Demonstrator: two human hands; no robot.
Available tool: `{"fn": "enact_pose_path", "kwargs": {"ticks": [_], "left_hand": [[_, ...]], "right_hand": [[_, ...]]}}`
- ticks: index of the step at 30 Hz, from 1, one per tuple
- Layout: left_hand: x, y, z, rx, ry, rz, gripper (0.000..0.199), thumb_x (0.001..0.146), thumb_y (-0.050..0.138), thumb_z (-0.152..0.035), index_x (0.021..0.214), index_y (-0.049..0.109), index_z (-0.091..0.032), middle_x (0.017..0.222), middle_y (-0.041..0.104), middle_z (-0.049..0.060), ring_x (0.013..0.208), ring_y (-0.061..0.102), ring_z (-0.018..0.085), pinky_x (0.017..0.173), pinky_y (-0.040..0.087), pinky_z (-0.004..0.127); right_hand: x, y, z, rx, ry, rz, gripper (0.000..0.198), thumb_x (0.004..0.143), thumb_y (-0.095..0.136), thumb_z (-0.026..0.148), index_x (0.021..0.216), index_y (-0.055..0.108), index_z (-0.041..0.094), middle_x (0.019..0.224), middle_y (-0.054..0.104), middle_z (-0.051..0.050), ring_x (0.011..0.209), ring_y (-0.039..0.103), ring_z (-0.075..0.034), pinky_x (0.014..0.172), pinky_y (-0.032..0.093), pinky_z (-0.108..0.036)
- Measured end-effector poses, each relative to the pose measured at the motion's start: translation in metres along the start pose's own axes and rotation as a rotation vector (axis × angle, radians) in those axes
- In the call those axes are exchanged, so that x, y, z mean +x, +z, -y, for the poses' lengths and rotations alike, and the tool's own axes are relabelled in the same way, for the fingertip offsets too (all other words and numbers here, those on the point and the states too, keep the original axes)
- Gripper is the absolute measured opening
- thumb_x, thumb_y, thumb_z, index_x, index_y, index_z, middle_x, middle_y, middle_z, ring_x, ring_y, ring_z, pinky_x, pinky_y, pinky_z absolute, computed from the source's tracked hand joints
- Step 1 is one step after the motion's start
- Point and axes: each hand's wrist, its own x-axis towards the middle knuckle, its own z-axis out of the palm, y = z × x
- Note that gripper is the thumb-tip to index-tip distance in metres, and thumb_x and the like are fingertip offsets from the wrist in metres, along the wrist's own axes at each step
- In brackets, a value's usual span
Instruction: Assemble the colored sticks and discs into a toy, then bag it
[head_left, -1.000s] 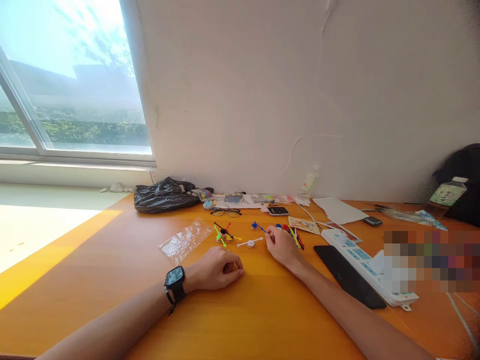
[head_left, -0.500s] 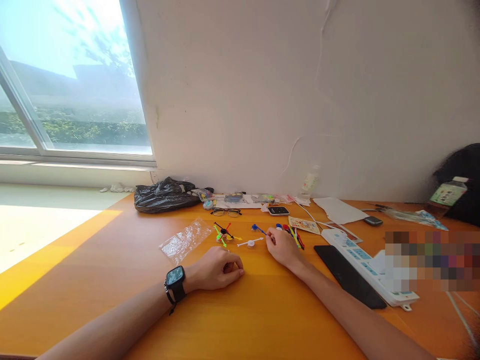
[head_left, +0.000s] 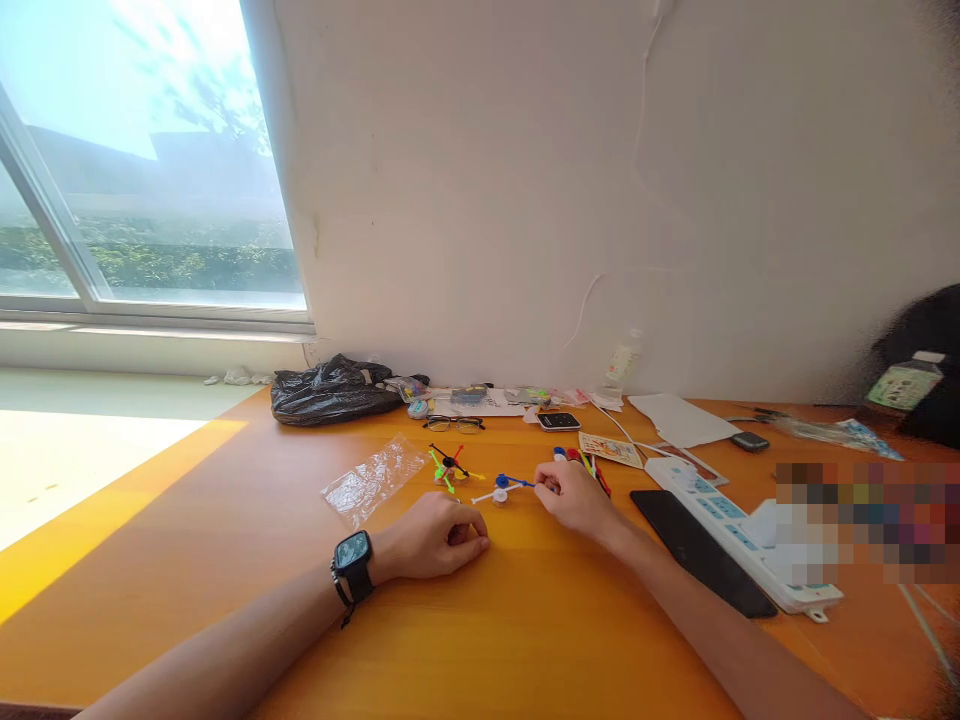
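My right hand (head_left: 576,495) pinches the end of a blue plastic arrow-shaped piece (head_left: 517,483) with a round hub. That hub sits over a white arrow-shaped piece (head_left: 487,497) on the table; whether they are joined I cannot tell. Curled and resting on the wood, my left hand (head_left: 435,538) shows nothing between its fingers. Just beyond it lies a cluster of crossed green, black, red and yellow arrow pieces (head_left: 448,463). More coloured pieces (head_left: 574,455) lie behind my right hand, partly hidden by it.
A clear plastic wrapper (head_left: 375,480) lies left of the cluster. Behind are eyeglasses (head_left: 454,424), a black plastic bag (head_left: 334,392) and a small black-and-white device (head_left: 559,421). Rightward lie a printed card (head_left: 610,450), a dark phone-like slab (head_left: 701,550) and a white power strip (head_left: 724,525).
My right hand has brought the blue piece left and nearer, so its hub moved from behind the white piece onto it. The white piece has shifted slightly. My left hand stays put.
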Motion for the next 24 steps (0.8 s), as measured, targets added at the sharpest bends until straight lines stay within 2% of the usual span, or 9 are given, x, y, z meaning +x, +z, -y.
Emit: {"fn": "enact_pose_path", "kwargs": {"ticks": [3,6,9,11,18,24], "left_hand": [[0.000,0.003,0.002,0.033,0.036,-0.062,0.016,0.093,0.059,-0.022,0.085,0.072,-0.018,0.063,0.059,-0.002,0.055,0.047,0.009,0.055,0.032,0.022],[-0.002,0.003,0.000,0.065,0.084,-0.179,0.019,0.095,0.058,-0.024,0.090,0.074,-0.019,0.062,0.060,-0.002,0.054,0.046,0.009,0.055,0.032,0.023],[-0.003,0.000,-0.007,0.073,0.096,-0.301,0.019,0.098,0.058,-0.027,0.093,0.075,-0.020,0.067,0.066,0.000,0.057,0.052,0.011,0.058,0.037,0.024],[-0.004,-0.004,-0.011,0.079,0.087,-0.334,0.019,0.098,0.058,-0.028,0.093,0.075,-0.020,0.072,0.069,0.001,0.061,0.057,0.011,0.060,0.039,0.024],[-0.003,-0.004,-0.008,0.100,0.082,-0.298,0.015,0.095,0.061,-0.025,0.088,0.073,-0.019,0.068,0.067,-0.001,0.060,0.057,0.011,0.058,0.038,0.024],[-0.002,0.000,-0.003,0.118,0.115,-0.157,0.016,0.096,0.062,-0.030,0.103,0.074,-0.021,0.072,0.070,-0.001,0.060,0.061,0.012,0.057,0.040,0.023]], "right_hand": [[-0.004,0.002,0.005,0.024,-0.038,0.083,0.015,0.080,0.057,0.021,0.067,0.063,0.018,0.061,0.058,0.001,0.057,0.047,-0.013,0.054,0.025,-0.027],[-0.008,0.006,0.010,0.098,-0.107,0.175,0.014,0.081,0.057,0.021,0.072,0.066,0.017,0.061,0.057,0.002,0.057,0.046,-0.012,0.054,0.026,-0.026],[-0.011,0.007,0.014,0.184,-0.174,0.243,0.014,0.081,0.056,0.020,0.071,0.066,0.017,0.060,0.054,0.003,0.057,0.044,-0.011,0.054,0.027,-0.026],[-0.012,0.005,0.013,0.225,-0.181,0.277,0.014,0.079,0.056,0.019,0.068,0.064,0.017,0.059,0.050,0.004,0.057,0.042,-0.011,0.054,0.025,-0.026],[-0.005,-0.004,-0.006,0.260,-0.150,0.398,0.011,0.075,0.058,0.019,0.066,0.064,0.017,0.056,0.048,0.005,0.056,0.040,-0.010,0.053,0.025,-0.024],[0.001,-0.028,-0.008,0.420,-0.115,0.427,0.011,0.074,0.062,0.024,0.068,0.068,0.016,0.060,0.059,0.002,0.057,0.045,-0.011,0.055,0.030,-0.024]]}}
